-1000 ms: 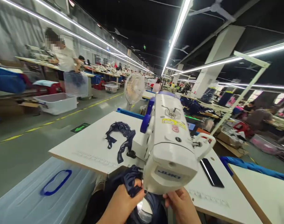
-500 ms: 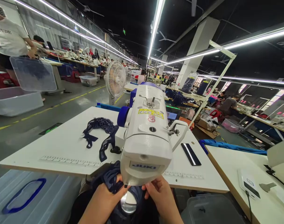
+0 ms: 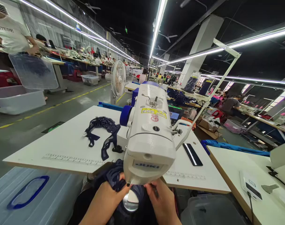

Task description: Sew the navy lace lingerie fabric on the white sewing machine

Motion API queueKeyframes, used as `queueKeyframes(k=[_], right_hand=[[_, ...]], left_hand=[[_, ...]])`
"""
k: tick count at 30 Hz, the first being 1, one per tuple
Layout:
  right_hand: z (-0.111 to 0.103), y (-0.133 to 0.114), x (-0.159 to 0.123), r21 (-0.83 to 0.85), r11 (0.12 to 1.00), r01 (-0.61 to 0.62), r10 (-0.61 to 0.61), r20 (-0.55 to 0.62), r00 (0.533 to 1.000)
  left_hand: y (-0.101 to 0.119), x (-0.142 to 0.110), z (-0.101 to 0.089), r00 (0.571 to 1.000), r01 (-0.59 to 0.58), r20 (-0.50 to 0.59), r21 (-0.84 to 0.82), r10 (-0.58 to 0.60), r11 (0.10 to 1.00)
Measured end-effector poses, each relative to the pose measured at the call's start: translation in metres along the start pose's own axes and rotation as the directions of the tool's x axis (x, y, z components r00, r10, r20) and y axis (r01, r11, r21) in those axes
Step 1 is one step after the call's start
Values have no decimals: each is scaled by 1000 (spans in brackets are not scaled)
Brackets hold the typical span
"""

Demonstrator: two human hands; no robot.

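A white sewing machine [image 3: 150, 147] with JUKI lettering stands directly in front of me, its head hiding the needle area. My left hand [image 3: 107, 198] is closed on dark navy fabric [image 3: 115, 175] just left of the machine head, thumb pointing toward the needle area. On the other side, my right hand [image 3: 163, 198] pinches the fabric's right edge with thumb and forefinger, partly under the head. Between the hands a round shiny metal part [image 3: 130, 204] shows, with the fabric around it. The fabric hangs down toward my lap.
A bunch of navy strips [image 3: 102, 126] lies on the white table [image 3: 69, 140], left of the machine. A black phone [image 3: 192, 154] lies to the right. A lidded plastic bin [image 3: 39, 193] stands at lower left. A person holding a clear lid [image 3: 33, 72] is at far left.
My view has shifted slightly, so the machine appears a little farther right. My right hand's fingers have changed shape slightly at the fabric edge. The fan head has turned.
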State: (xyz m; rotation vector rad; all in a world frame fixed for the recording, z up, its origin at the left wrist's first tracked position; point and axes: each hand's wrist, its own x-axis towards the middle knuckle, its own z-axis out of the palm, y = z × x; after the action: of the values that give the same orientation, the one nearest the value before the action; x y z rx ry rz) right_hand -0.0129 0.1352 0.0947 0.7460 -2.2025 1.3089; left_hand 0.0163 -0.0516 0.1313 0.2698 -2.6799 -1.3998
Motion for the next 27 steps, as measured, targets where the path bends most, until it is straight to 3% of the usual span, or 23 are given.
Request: queueKeyframes(k=[2,5,10,13,15,18,20,22,27], right_hand=[[3,-4,3,-129,976,177,-183,-30,983],[6,-9,8,-243,918,314,-332,-34,943],[8,-3,3,-221,923,316,-321,10,947],[10,3,-1,-142,971,191,-179,93,979],[11,4,2,-74,997,-11,20,127,992],[8,1,16,136,918,-372,333,243,911],[4,-2,27,323,814,-483,363,366,857],[0,-5,35,449,743,-497,311,426,850],[-5,-2,36,435,727,-531,321,468,823]], left_hand=[[1,0,0,1000,-17,-7,1,17,1000],[0,0,1,1000,6,-10,10,-6,1000],[-4,3,4,1000,18,-26,29,-17,999],[-3,4,5,1000,19,-21,23,-19,1000],[-2,4,5,1000,25,-12,5,-25,1000],[2,2,4,999,45,-2,-15,-45,999],[3,2,3,999,50,-5,-4,-50,999],[4,2,4,999,26,-27,16,-25,1000],[3,3,7,997,14,-74,39,-11,999]])
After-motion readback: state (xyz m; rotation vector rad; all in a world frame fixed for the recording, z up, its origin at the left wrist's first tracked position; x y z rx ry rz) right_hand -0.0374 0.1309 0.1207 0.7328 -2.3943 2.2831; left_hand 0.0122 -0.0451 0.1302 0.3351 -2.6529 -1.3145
